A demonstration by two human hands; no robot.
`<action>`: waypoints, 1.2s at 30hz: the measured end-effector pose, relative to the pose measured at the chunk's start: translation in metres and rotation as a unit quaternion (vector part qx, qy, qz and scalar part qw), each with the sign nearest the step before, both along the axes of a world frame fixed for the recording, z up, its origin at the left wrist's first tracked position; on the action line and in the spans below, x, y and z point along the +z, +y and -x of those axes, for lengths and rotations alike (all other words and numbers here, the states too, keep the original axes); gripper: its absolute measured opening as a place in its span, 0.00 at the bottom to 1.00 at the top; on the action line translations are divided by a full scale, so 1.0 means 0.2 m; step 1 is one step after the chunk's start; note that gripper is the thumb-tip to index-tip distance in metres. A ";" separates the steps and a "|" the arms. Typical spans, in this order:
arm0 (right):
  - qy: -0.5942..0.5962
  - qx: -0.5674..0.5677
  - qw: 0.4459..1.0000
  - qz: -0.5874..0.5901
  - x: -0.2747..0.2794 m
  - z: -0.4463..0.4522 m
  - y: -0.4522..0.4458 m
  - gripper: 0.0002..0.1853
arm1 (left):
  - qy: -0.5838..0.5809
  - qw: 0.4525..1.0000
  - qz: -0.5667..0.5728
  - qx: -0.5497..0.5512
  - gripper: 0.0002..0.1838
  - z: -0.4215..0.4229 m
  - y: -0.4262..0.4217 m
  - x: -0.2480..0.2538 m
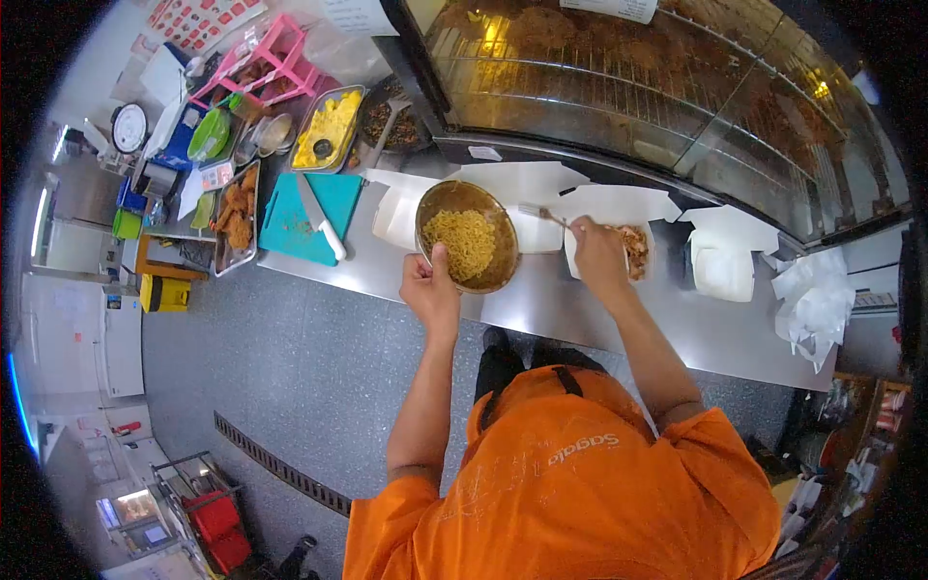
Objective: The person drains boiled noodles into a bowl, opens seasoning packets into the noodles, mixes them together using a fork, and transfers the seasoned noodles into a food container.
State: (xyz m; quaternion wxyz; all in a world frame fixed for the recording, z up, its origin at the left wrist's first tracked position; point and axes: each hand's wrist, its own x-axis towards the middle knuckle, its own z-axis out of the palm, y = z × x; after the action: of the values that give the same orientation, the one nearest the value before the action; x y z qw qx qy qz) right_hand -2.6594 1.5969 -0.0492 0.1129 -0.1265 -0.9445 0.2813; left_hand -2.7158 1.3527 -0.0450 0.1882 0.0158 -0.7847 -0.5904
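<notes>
My left hand (431,283) grips the near left rim of a brown bowl (503,263), thumb on the inside. Yellow noodles (461,244) lie in the bowl, which is held above the steel counter (522,309). A fork (543,215) is in my right hand (596,253), its tines pointing left toward the bowl. Below that hand stands an open white takeaway box (650,273) with browned food (635,249) inside. Another open white box (391,217) is partly hidden behind the bowl. Further right is a third open box (722,275).
Left on the counter are a teal cutting board (280,227) with a knife (319,217), a tray of fried pieces (235,215) and a tray of yellow food (333,126). A glass food cabinet (628,97) borders the back. White plastic bags (815,300) lie at right.
</notes>
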 end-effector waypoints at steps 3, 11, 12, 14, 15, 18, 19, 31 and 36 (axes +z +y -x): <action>-0.054 0.012 0.997 -0.046 -0.20 0.02 -0.05 0.09 | -0.043 0.998 0.026 0.033 0.24 0.02 0.05 0.02; -0.137 0.111 0.984 -0.033 -0.20 -0.08 -0.02 0.11 | -0.016 0.979 0.203 0.022 0.22 0.04 0.16 0.10; -0.136 0.108 0.985 -0.021 -0.19 -0.10 -0.02 0.11 | -0.026 0.968 0.248 0.014 0.21 0.04 0.15 0.08; -0.139 0.116 0.983 -0.020 -0.16 -0.11 -0.01 0.12 | 0.039 0.959 0.280 -0.011 0.19 0.06 0.14 0.02; -0.138 0.125 0.982 -0.024 -0.16 -0.10 -0.01 0.13 | 0.106 0.945 0.308 -0.035 0.18 0.07 0.13 -0.01; -0.152 0.124 0.980 -0.016 -0.19 -0.09 -0.01 0.13 | 0.170 0.909 0.378 -0.049 0.16 0.10 0.13 -0.05; -0.152 0.122 0.981 -0.013 -0.20 -0.08 -0.01 0.13 | 0.170 0.908 0.380 -0.052 0.16 0.11 0.13 -0.06; 0.024 0.056 0.995 0.078 -0.21 0.00 -0.01 0.08 | 0.267 0.855 0.420 -0.145 0.12 0.26 0.13 -0.04; 0.139 -0.009 0.977 0.159 -0.18 0.09 -0.14 0.07 | 0.323 0.825 0.421 -0.194 0.14 0.30 0.14 0.04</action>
State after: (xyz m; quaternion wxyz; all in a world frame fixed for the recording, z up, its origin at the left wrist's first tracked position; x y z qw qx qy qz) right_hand -2.6782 1.5691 -0.0842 0.2239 -0.1111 -0.8617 0.4415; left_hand -2.7767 1.3812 -0.0374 0.3007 -0.4090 -0.8383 -0.1989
